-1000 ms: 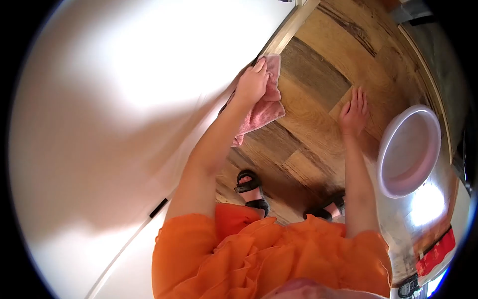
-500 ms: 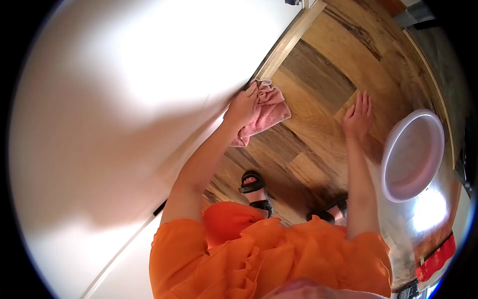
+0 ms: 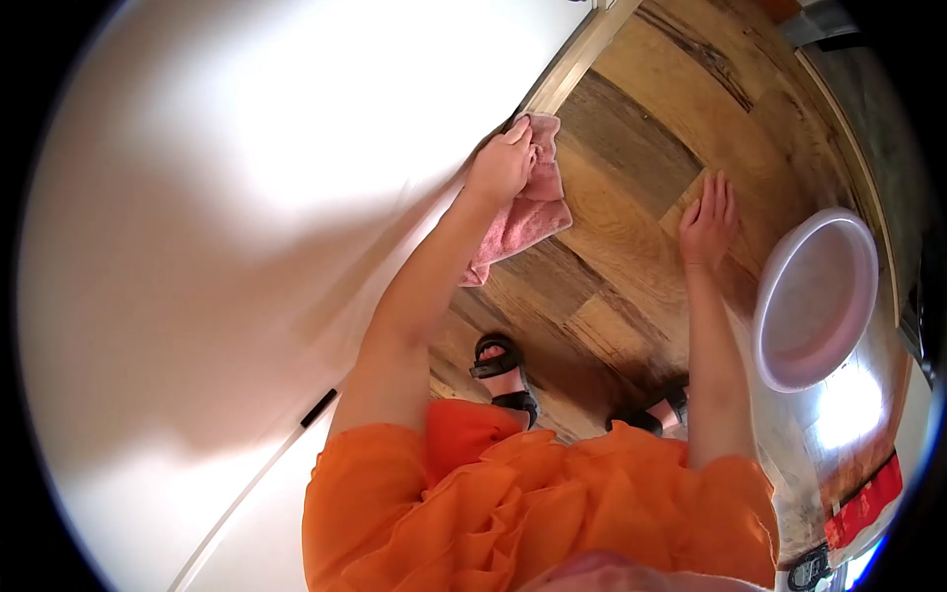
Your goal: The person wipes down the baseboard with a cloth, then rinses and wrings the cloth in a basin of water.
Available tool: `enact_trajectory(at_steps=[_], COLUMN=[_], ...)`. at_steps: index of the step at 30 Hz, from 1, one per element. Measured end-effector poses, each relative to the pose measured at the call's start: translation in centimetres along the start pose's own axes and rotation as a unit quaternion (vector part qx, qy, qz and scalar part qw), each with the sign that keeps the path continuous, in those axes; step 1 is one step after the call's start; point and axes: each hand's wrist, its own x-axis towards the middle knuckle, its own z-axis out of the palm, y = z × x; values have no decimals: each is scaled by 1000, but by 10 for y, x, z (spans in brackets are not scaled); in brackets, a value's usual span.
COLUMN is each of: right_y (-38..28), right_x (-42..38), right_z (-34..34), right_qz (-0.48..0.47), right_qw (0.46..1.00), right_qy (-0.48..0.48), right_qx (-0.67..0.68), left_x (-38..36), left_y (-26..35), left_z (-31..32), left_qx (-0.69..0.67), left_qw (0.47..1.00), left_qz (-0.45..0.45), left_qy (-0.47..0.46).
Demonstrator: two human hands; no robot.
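Note:
A pink cloth (image 3: 528, 222) with a pale edge lies against the base of the white panel, partly bunched. My left hand (image 3: 501, 166) presses on its upper end with curled fingers, beside the light wooden strip (image 3: 577, 61). The cloth's lower part trails over the wood-plank floor (image 3: 631, 212). On the right, my right hand (image 3: 708, 219) rests flat on the floor with its fingers stretched out and nothing in it.
A pale lilac basin (image 3: 815, 301) stands right of my right hand. The large white panel (image 3: 227, 247) fills the left side. My sandalled feet (image 3: 501, 370) are on the floor below. A red packet (image 3: 864, 501) lies at the lower right.
My left hand has slid up along the base of the white panel, drawing the cloth's upper end with it. My right hand stays in about the same place.

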Motion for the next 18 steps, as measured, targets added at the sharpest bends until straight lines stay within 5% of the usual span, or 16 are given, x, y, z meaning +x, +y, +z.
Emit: enact_trajectory(at_steps=[5,8,11,14,18], right_y=[-1,2,5,5,4], right_x=[-2,-3,-2,-3,-1], right_z=[3,2,6,7,3], right_qz=[-1,-3,-2,-4,19], right_qw=[1000,1000,1000,1000,1000], right_qy=[13,3,2,7,-14], right_qx=[-2,-12,-16,0,7], left_x=[-39,5,76,132,90], left_y=[-19,2,4,17,9], left_z=[9,-1,17,14,22], left_qx=[12,34,125,157,145], left_qw=[999,999,989,985,985], left_qz=[24,-10,70,65,65], left_qy=[21,-27,47,0,66])
